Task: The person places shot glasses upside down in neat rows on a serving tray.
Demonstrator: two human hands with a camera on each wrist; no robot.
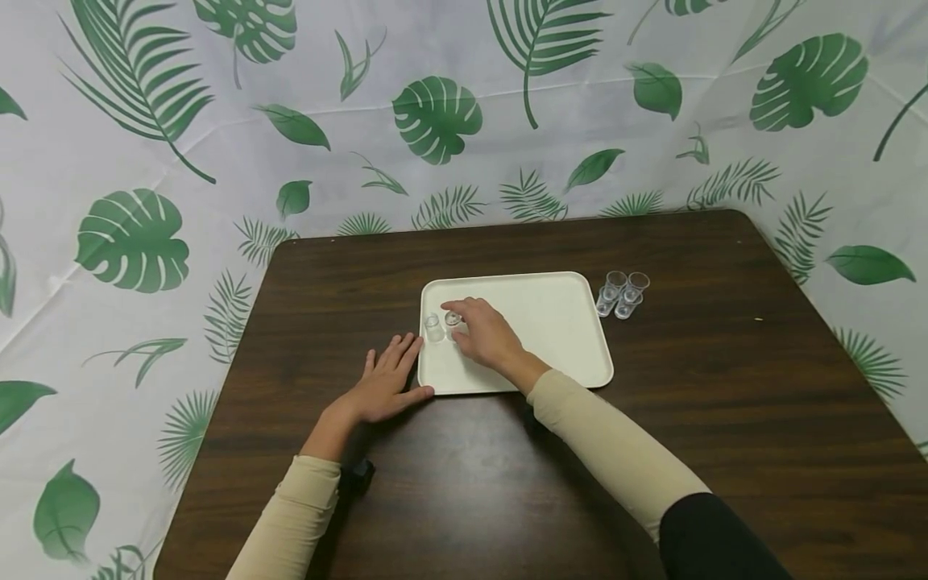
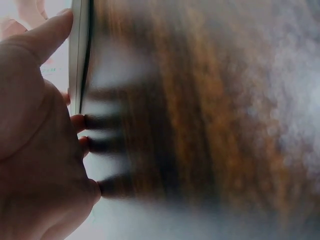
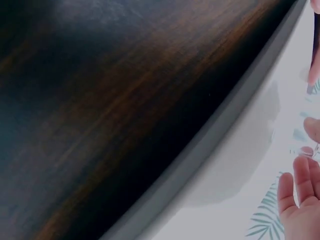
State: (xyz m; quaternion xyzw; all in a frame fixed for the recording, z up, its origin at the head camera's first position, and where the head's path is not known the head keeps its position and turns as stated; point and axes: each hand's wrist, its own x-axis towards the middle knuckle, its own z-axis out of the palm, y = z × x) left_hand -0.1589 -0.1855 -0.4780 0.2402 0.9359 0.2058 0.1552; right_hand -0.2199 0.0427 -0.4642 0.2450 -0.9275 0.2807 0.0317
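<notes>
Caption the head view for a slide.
Right hand around a clear cup on a white tray, left hand at the tray's edge, four cups alongside.

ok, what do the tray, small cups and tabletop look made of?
Tray: probably plastic, smooth off-white, with rounded corners and a raised rim.
Small cups: glass or clear plastic, can't tell; transparent with bright rims.
Tabletop: wood or wood-look laminate; dark brown grain, some sheen where light reflects.

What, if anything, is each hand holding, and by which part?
Right hand: thumb and fingers flank a small, clear, round cup; whether they grip cannot be told. Left hand: nothing held, touching a white rectangular tray.
</notes>
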